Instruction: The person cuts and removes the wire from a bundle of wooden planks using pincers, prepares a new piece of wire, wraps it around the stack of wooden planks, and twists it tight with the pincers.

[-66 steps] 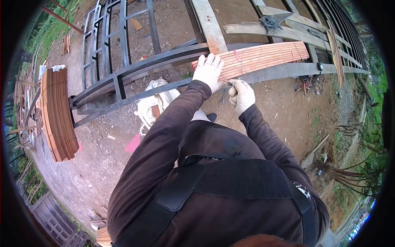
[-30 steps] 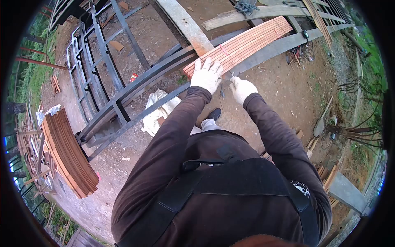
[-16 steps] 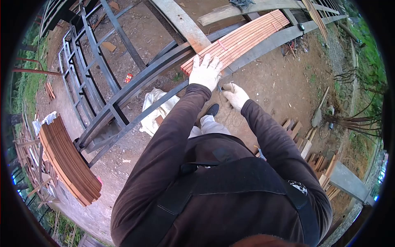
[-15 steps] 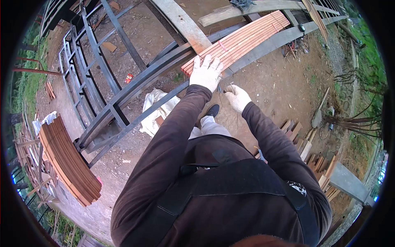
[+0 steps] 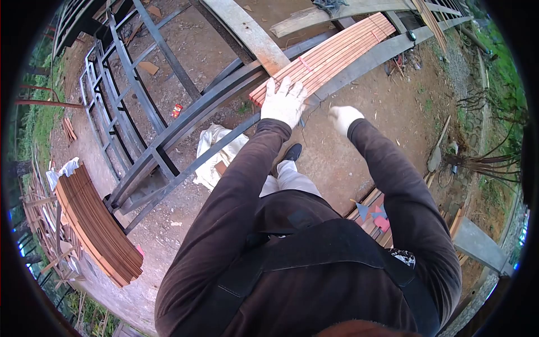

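My left hand (image 5: 284,103), in a white glove, lies with fingers spread on the near end of a bundle of reddish wooden strips (image 5: 337,53). Pink ties (image 5: 305,63) cross the bundle, which rests on a grey metal beam (image 5: 362,66) and a flat metal bar (image 5: 247,31). To the right, apart from the wood, my gloved right hand (image 5: 345,119) is closed above the dirt ground. Its fingers are curled in, and whatever they hold is hidden.
Black metal frames (image 5: 160,137) stand at the left, with a white sack (image 5: 216,146) beneath. A second stack of brown strips (image 5: 98,224) sits at lower left. Blue and pink scraps (image 5: 377,216) lie on boards near my right arm. A shovel (image 5: 437,154) lies at right.
My right hand has moved right and up, away from the bundle's end, and its fingers have curled in. My left hand stays on the wood. Scraps beside my right arm have come into sight.
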{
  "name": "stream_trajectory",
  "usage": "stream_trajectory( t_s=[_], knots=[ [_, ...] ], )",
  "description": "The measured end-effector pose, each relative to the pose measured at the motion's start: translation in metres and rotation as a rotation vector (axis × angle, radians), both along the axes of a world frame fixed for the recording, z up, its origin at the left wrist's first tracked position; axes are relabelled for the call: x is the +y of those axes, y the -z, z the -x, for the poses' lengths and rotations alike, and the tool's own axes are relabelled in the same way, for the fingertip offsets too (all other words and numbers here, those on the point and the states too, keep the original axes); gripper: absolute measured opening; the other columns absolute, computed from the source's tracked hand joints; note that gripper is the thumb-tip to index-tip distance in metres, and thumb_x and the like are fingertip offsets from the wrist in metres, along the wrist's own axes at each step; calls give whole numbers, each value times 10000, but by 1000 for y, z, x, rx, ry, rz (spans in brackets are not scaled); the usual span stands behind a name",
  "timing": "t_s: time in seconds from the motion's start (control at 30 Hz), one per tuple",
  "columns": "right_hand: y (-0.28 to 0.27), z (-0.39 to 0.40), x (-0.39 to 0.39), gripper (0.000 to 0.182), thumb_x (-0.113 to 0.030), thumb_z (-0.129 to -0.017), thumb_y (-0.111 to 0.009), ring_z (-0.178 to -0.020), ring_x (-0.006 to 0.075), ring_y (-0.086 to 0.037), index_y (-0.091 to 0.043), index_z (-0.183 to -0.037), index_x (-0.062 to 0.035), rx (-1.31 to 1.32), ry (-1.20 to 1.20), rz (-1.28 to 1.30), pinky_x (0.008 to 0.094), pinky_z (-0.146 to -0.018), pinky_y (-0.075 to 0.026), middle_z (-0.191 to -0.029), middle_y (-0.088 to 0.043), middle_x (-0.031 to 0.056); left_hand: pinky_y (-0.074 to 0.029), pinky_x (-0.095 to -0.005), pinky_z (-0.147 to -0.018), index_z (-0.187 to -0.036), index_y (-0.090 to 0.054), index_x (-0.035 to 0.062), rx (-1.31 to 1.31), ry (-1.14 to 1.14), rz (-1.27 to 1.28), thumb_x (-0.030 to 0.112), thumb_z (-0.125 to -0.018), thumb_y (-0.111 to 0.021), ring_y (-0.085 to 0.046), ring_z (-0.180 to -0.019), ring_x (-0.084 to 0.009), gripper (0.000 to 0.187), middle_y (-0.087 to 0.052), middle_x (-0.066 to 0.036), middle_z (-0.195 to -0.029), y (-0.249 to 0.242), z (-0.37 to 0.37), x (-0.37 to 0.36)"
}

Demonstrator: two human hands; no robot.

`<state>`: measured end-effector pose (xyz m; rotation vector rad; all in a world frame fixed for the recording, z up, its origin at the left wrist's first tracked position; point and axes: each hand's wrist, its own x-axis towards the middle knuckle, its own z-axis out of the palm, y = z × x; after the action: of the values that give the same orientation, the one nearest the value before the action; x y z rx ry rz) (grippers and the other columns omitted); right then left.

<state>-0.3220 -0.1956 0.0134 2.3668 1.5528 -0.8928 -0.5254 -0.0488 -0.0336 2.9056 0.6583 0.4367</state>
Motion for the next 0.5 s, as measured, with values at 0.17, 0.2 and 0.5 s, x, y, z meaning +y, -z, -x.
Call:
stream_trajectory(
  t_s=[0.17, 0.2, 0.5],
  knots=[
    [-72, 70, 41, 269, -281, -942, -652, -851, 298, -730, -758, -1016, -45, 486, -133, 33, 405, -811, -561, -906, -747, 185, -201, -670, -1235, -1457, -616, 232, 76, 10, -16, 389, -993, -593, -467, -1474, -291, 491, -585, -13, -1531, -7, 1, 1],
    [-87, 64, 52, 255, -260, -937, -667, -823, 248, -712, -755, -1017, -34, 577, -46, -26, 380, -791, -559, -882, -744, 153, -217, -674, -1228, -1431, -641, 227, 61, 19, -52, 380, -985, -599, -470, -1472, -298, 473, -598, -13, -1517, -5, 2, 3],
    [16, -21, 19, 234, -203, -976, -664, -893, 353, -745, -730, -1117, -29, 47, 417, -471, 414, -828, -574, -994, -771, 193, -239, -680, -1217, -1392, -664, 208, 3, 30, -14, 377, -969, -651, -514, -1434, -309, 456, -628, -31, -1482, -5, 1, 3]
  ],
)
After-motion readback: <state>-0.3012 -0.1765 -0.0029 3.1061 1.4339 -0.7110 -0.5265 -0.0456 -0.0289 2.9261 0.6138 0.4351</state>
